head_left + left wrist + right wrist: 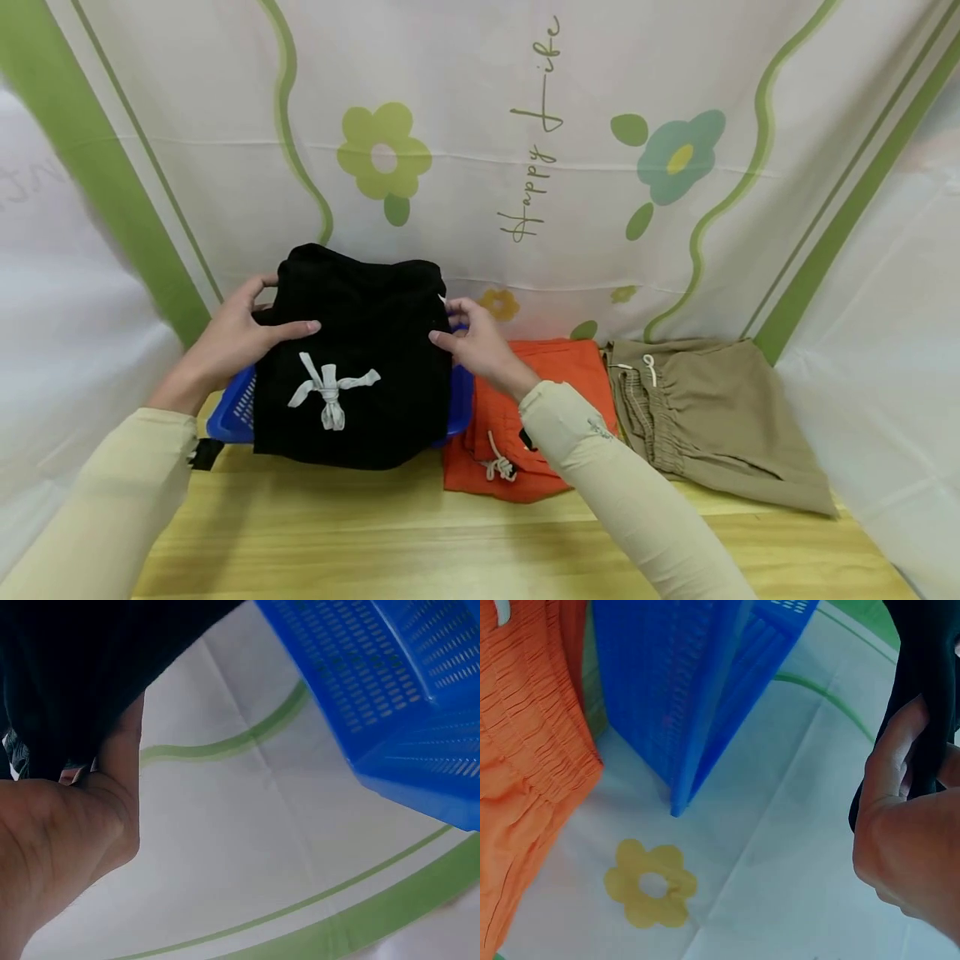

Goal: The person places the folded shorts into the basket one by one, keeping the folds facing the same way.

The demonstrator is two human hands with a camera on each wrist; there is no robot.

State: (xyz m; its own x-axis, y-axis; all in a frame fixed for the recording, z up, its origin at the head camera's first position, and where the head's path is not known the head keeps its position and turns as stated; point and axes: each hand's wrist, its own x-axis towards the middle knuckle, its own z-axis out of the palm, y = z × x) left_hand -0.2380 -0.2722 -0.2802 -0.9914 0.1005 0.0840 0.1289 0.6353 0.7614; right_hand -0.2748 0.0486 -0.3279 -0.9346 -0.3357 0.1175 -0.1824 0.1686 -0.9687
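Folded black drawstring shorts [375, 333] with a tied white cord hang in front of and over a blue plastic basket [461, 404]. My left hand [238, 329] grips their left side, thumb on the front and fingers behind. On the opposite side my right hand [483, 343] pinches the edge between thumb and fingers. In the left wrist view the dark cloth [82, 667] is raised apart from the perforated basket [360, 675]. The right wrist view shows fingers curled round a fold of the black fabric [934, 667]. Most of the basket's inside is hidden in the head view.
Folded orange shorts [562, 367] with a pale cord lie right of the basket, partly under my right forearm. Beyond them are folded khaki shorts [720, 408]. All rest on a wooden table [375, 533], with a flower-printed curtain [465, 125] behind and white curtain sides.
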